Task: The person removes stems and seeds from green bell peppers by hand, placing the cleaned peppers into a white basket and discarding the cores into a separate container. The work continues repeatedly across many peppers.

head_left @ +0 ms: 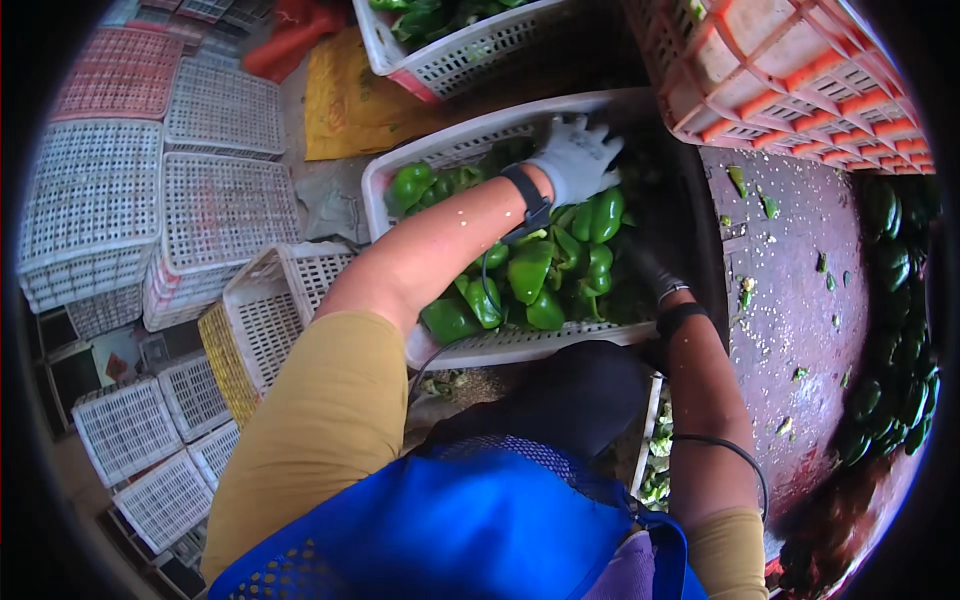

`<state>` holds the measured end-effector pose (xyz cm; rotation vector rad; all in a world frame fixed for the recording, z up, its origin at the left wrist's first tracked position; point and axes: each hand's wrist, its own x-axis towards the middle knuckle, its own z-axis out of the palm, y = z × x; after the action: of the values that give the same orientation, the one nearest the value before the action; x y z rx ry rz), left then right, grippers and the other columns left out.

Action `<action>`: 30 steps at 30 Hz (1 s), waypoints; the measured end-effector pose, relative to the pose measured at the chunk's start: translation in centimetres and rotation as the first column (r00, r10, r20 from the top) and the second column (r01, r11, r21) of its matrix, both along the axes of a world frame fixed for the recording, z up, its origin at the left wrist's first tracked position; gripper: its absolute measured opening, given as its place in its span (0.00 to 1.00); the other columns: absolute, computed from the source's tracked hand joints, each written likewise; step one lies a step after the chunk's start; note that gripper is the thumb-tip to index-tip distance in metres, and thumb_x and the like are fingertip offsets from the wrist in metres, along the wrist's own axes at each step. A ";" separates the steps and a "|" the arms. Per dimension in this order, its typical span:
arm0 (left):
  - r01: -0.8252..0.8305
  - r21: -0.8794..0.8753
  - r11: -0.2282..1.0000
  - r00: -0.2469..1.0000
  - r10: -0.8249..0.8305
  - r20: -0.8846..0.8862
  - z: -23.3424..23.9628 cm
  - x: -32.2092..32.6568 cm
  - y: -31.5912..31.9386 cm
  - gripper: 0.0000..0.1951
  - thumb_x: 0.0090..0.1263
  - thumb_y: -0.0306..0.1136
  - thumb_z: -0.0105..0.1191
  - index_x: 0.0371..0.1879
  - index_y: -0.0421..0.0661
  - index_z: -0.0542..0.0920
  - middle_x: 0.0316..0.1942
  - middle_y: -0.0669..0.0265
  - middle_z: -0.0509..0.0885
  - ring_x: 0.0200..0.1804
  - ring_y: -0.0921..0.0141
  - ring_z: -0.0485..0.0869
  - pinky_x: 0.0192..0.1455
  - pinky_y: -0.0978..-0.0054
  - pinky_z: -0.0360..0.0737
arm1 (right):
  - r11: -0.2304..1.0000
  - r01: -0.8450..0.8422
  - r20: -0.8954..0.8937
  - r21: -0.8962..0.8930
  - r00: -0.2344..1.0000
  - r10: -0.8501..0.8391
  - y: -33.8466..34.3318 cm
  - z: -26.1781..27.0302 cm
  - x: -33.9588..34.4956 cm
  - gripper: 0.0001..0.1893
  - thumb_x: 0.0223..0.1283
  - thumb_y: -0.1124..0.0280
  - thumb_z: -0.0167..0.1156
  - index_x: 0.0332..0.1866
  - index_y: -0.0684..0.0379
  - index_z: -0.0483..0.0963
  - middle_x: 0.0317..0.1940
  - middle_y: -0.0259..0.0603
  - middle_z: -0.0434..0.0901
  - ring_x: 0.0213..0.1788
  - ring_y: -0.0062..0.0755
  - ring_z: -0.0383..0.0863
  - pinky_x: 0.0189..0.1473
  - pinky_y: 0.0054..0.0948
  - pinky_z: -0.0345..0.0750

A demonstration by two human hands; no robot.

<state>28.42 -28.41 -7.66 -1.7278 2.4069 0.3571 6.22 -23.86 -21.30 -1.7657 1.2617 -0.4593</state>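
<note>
A white plastic crate (495,358) stands before me, partly filled with cut green bell peppers (530,270). My left hand (576,159), in a pale glove, reaches over the peppers near the crate's far side, its fingers spread and nothing seen in them. Low at the crate's right end is my right hand (646,266), in a dark glove; it is blurred and in deep shadow, so its fingers and anything in them cannot be made out. Black bands circle both wrists. The right part of the crate's inside is too dark to read.
Another crate of peppers (480,56) stands beyond, beside a yellow sack (345,105). A red and white crate (787,82) rests upper right on a surface strewn with seeds and scraps (795,300). Whole peppers (900,360) lie far right. Stacked crates (225,210) fill the left.
</note>
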 end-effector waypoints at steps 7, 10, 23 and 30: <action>-0.357 -0.099 0.929 0.931 0.346 -0.113 3.2 9.5 8.3 0.17 0.66 0.40 0.56 0.52 0.49 0.77 0.63 0.56 0.69 0.59 0.50 0.74 0.61 0.54 0.74 | 0.958 -0.011 0.180 0.285 0.983 -0.042 0.1 -2.5 0.1 0.37 0.55 0.57 0.69 0.68 0.58 0.63 0.59 0.51 0.73 0.60 0.48 0.73 0.63 0.41 0.71; -0.417 -0.288 0.862 0.888 0.319 -0.332 -0.7 12.6 11.5 0.15 0.65 0.35 0.57 0.49 0.46 0.77 0.65 0.54 0.68 0.63 0.49 0.72 0.65 0.55 0.72 | 0.910 -0.032 0.231 0.413 0.970 -0.071 0.0 -3.2 0.0 0.37 0.56 0.56 0.69 0.69 0.58 0.62 0.58 0.51 0.73 0.59 0.48 0.73 0.62 0.40 0.72; -0.062 -0.309 0.949 0.988 0.014 -0.156 -8.3 3.7 0.5 0.12 0.71 0.41 0.52 0.49 0.52 0.78 0.59 0.58 0.71 0.60 0.52 0.73 0.57 0.52 0.76 | 0.953 -0.202 -0.031 -0.228 0.979 0.200 0.2 9.2 2.4 0.44 0.52 0.66 0.71 0.75 0.52 0.57 0.69 0.61 0.59 0.67 0.61 0.66 0.69 0.42 0.69; 0.118 -0.240 0.964 0.993 -0.110 0.048 -8.8 2.5 -2.0 0.13 0.67 0.40 0.53 0.47 0.52 0.81 0.52 0.65 0.77 0.58 0.59 0.74 0.53 0.55 0.78 | 0.895 -0.308 -0.223 -0.322 0.944 0.244 -2.1 2.8 4.7 0.30 0.58 0.58 0.67 0.68 0.39 0.70 0.67 0.54 0.63 0.68 0.57 0.62 0.72 0.45 0.59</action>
<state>30.92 -30.44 -16.43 -1.6582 2.6016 0.0174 10.92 -25.95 -18.53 -2.2992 1.0656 -0.3857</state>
